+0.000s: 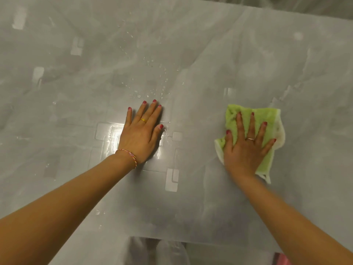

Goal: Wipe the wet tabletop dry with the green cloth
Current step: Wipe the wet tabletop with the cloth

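A glossy grey tabletop (pixel 76 111) fills the view. Water droplets (pixel 152 87) are scattered across its middle, just beyond my left fingertips, and trail away toward the far edge. My left hand (pixel 142 133) lies flat on the table, fingers straight and together, near a bright reflection. The green cloth (pixel 267 119), crumpled with a white edge, lies on the right part of the table. My right hand (pixel 246 148) presses down on it with spread, straight fingers, covering the cloth's lower left part.
The table's near edge (pixel 210 240) runs along the bottom, with grey floor and my legs below it. A pink object (pixel 282 260) shows at the bottom right. The far edge (pixel 286 10) lies at the top right.
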